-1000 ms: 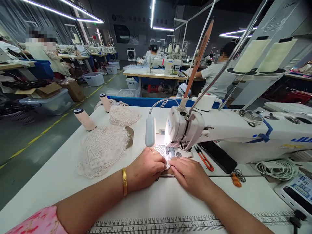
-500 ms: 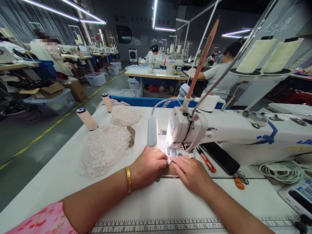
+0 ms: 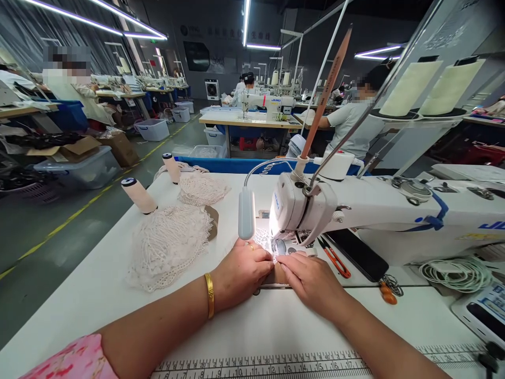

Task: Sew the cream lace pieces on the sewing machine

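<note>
White lace (image 3: 262, 237) lies under the head of a white sewing machine (image 3: 290, 202), lit by a small lamp (image 3: 246, 215). My left hand (image 3: 245, 271), with a ring and a gold bracelet, is closed on the lace's near edge, thumb and fingers together. My right hand (image 3: 311, 276) pinches the same edge from the other side, its fingertips close to the left ones just in front of the presser foot. The fingers cover most of the edge they hold. A brown patch (image 3: 281, 273) shows on the machine bed between the hands.
Left on the table are a lace pile (image 3: 169, 247), a smaller lace pile (image 3: 203, 188) and two thread spools (image 3: 139, 195). Orange thread snips (image 3: 335, 258), a black phone (image 3: 357, 254) and a coiled cable (image 3: 455, 273) lie right. A ruler strip (image 3: 252, 366) runs along the front. Co-workers sit beyond.
Both hands stay at the lace in front of the presser foot, with hardly any shift. The whole view has tilted very slightly.
</note>
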{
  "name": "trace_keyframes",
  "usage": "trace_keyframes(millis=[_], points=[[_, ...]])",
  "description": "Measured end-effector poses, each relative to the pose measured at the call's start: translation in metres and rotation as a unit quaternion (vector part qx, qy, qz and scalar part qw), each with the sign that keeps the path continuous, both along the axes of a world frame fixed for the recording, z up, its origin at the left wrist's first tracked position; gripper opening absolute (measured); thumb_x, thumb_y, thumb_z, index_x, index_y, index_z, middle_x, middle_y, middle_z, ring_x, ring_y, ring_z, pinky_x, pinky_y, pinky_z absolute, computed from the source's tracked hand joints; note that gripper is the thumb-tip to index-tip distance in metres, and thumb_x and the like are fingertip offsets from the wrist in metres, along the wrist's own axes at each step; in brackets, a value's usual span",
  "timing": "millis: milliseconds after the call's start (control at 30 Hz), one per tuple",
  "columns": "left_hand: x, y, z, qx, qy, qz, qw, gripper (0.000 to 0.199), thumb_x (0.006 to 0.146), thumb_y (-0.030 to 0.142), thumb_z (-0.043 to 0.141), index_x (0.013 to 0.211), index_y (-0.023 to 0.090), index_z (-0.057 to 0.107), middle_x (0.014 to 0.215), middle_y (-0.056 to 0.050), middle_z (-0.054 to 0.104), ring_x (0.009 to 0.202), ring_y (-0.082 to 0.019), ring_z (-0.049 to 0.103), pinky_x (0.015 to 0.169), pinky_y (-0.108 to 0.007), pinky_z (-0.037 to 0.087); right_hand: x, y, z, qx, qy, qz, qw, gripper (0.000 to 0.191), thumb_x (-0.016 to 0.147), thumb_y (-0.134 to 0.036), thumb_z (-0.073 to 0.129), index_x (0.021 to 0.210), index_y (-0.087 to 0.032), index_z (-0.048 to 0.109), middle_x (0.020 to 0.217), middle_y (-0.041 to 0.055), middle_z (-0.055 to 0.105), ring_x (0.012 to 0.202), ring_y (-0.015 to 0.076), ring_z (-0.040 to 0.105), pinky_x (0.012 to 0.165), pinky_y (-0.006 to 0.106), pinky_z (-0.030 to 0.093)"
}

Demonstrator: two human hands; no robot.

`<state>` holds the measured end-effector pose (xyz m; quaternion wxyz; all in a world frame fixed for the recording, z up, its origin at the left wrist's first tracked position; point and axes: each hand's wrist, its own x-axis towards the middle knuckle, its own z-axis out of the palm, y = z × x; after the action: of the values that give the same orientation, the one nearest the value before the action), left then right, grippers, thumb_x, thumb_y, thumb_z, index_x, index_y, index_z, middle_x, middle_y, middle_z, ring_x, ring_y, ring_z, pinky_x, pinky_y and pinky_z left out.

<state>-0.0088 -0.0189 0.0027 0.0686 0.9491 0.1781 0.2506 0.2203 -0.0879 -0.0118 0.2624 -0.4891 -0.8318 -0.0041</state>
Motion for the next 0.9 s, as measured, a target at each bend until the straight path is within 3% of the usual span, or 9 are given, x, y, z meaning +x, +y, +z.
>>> trace_keyframes(millis=[333,633,767,833,900], points=[[0.004,0.009,-0.001,0.014,0.009,0.014,1.000,0.030,0.107,0.015,0.047,0.098,0.018,0.075,0.105,-0.003,0.080,0.090,-0.019,0.069,0.089,-0.042,0.038,0.000,0.006,-0.005,-0.025,0.001,-0.040,0.999,0.028,0.106,-0.017,0.044,0.112,-0.022,0.071,0.101,0.0082,0.079,0.094,0.0263,0.074,0.070,0.034,0.051],[0.006,0.016,-0.001,0.023,0.024,0.039,0.999,0.035,0.107,0.015,0.043,0.088,0.017,0.073,0.103,-0.004,0.078,0.090,-0.019,0.069,0.093,-0.042,0.042,0.000,0.008,-0.003,-0.023,0.000,-0.056,0.998,0.030,0.107,-0.021,0.042,0.113,-0.022,0.071,0.102,0.0096,0.079,0.092,0.0285,0.077,0.069,0.036,0.057],[0.003,0.008,0.005,0.002,0.041,0.055,0.998,0.026,0.106,0.025,0.054,0.088,0.017,0.072,0.106,-0.005,0.077,0.093,-0.021,0.070,0.090,-0.039,0.043,-0.004,0.002,-0.003,0.014,0.013,-0.023,1.000,0.031,0.108,-0.020,0.039,0.113,-0.023,0.070,0.098,0.0080,0.079,0.086,0.0271,0.077,0.068,0.036,0.058],[0.002,0.003,0.012,0.003,0.068,0.073,0.995,0.028,0.106,0.035,0.058,0.089,0.017,0.071,0.104,-0.005,0.077,0.093,-0.021,0.070,0.087,-0.040,0.042,0.002,-0.002,-0.011,0.063,0.034,-0.001,0.997,0.030,0.108,-0.020,0.041,0.119,-0.026,0.068,0.100,0.0078,0.078,0.084,0.0271,0.077,0.067,0.037,0.058],[0.000,0.002,0.017,0.012,0.109,0.098,0.989,0.032,0.106,0.041,0.058,0.088,0.018,0.070,0.098,-0.005,0.077,0.089,-0.023,0.069,0.084,-0.042,0.041,0.013,0.003,-0.033,0.103,0.053,0.051,0.992,0.032,0.105,-0.025,0.048,0.130,-0.030,0.066,0.109,0.0089,0.078,0.091,0.0300,0.077,0.071,0.040,0.059]])
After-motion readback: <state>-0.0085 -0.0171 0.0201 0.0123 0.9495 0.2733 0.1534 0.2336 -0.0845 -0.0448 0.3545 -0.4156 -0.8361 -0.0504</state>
